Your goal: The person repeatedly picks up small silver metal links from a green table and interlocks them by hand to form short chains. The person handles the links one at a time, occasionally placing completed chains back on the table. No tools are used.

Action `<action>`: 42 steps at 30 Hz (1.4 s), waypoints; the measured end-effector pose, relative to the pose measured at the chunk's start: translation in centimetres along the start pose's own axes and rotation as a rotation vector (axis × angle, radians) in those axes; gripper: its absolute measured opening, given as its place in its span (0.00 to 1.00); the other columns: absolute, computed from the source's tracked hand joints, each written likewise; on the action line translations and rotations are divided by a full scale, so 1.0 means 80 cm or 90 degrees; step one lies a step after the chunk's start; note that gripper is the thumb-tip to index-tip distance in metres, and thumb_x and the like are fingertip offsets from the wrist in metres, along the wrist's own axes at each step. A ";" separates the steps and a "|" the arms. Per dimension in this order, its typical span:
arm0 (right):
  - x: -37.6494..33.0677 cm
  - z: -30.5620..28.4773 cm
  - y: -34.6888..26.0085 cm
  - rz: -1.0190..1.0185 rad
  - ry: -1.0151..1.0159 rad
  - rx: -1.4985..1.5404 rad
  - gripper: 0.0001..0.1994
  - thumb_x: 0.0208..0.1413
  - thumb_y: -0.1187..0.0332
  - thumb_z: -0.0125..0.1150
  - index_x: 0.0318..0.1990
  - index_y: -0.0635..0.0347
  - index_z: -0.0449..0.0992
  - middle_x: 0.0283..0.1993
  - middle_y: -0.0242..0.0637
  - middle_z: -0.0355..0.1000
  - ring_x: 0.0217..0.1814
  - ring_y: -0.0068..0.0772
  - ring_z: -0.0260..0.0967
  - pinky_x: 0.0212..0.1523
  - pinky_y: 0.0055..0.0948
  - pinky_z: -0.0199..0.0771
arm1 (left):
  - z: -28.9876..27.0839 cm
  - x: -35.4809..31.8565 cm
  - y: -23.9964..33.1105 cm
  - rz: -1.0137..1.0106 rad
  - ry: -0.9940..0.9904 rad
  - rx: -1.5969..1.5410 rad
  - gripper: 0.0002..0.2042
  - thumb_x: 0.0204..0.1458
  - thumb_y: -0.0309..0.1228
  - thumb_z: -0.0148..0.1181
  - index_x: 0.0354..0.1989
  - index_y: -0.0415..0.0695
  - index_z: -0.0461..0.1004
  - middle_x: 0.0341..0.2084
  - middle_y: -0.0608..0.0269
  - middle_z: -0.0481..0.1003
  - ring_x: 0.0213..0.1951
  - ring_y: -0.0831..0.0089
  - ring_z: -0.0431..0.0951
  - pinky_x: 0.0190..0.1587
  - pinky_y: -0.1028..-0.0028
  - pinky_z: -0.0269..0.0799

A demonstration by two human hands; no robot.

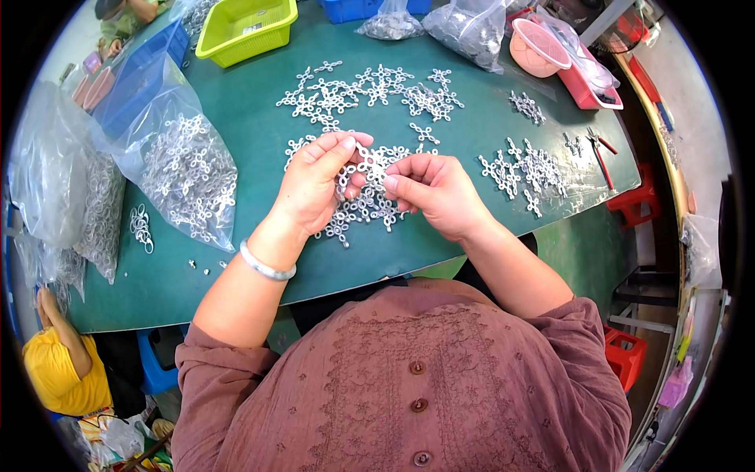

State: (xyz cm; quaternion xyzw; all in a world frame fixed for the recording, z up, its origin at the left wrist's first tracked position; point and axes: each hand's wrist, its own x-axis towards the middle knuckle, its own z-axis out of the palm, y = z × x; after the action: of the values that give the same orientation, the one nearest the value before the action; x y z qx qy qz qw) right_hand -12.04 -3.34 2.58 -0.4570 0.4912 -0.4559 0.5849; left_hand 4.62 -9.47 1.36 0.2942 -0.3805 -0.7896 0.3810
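Over the green table [259, 157], my left hand [318, 177] pinches a small silver metal piece made of joined rings [366, 161] between thumb and fingers. My right hand [436, 193] closes thumb and forefinger on the right side of that same piece, or a part linked to it; the fingers hide the exact join. Beneath both hands lies a loose pile of similar ringed metal pieces [363, 208]. Farther off, more of them form a scattered heap [330, 98]. To the right sits a smaller cluster [523, 169].
A clear bag of metal pieces [193, 173] lies at left, near loose rings [141, 226]. A lime green basket [248, 31], filled clear bags [468, 31] and a pink basket [539, 49] stand at the back. Red-handled pliers [602, 161] rest at right. A person in yellow [67, 370] sits at left.
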 end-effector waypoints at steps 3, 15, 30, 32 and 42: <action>0.001 0.003 0.002 -0.008 0.007 -0.003 0.07 0.48 0.71 0.57 0.30 0.67 0.72 0.23 0.29 0.68 0.22 0.14 0.61 0.24 0.14 0.63 | -0.002 0.001 -0.003 -0.001 -0.009 -0.018 0.10 0.55 0.31 0.47 0.38 0.39 0.70 0.23 0.67 0.68 0.21 0.81 0.67 0.21 0.84 0.63; 0.029 -0.070 0.006 -0.204 0.279 -0.753 0.06 0.44 0.69 0.56 0.29 0.60 0.75 0.30 0.41 0.68 0.35 0.44 0.67 0.36 0.36 0.68 | -0.010 0.008 -0.002 -0.025 0.015 -0.081 0.10 0.55 0.34 0.44 0.29 0.42 0.67 0.22 0.65 0.67 0.24 0.75 0.69 0.22 0.80 0.66; 0.044 -0.074 0.019 -0.258 0.274 -0.752 0.04 0.45 0.71 0.54 0.26 0.60 0.73 0.29 0.38 0.66 0.34 0.42 0.66 0.36 0.36 0.67 | -0.011 0.006 0.000 -0.052 -0.043 -0.059 0.05 0.52 0.28 0.50 0.35 0.41 0.69 0.23 0.66 0.69 0.22 0.79 0.67 0.21 0.82 0.61; 0.034 -0.065 0.012 -0.318 0.266 -0.704 0.03 0.45 0.72 0.55 0.26 0.60 0.72 0.29 0.38 0.65 0.33 0.42 0.66 0.35 0.35 0.67 | -0.010 0.006 0.001 -0.055 -0.016 -0.029 0.06 0.51 0.29 0.52 0.34 0.42 0.69 0.22 0.67 0.69 0.21 0.80 0.66 0.20 0.83 0.60; 0.006 -0.011 0.002 -0.377 0.154 -0.494 0.03 0.44 0.74 0.58 0.26 0.63 0.70 0.27 0.37 0.65 0.26 0.36 0.65 0.27 0.29 0.66 | -0.001 0.002 -0.005 -0.033 0.032 0.078 0.05 0.51 0.31 0.54 0.30 0.45 0.70 0.19 0.70 0.69 0.18 0.84 0.64 0.17 0.88 0.56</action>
State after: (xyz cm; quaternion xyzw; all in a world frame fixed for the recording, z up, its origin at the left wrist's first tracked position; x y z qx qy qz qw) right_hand -12.84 -3.86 2.27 -0.7043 0.5379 -0.4360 0.1565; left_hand 4.45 -9.51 0.97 0.3462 -0.4109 -0.7668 0.3511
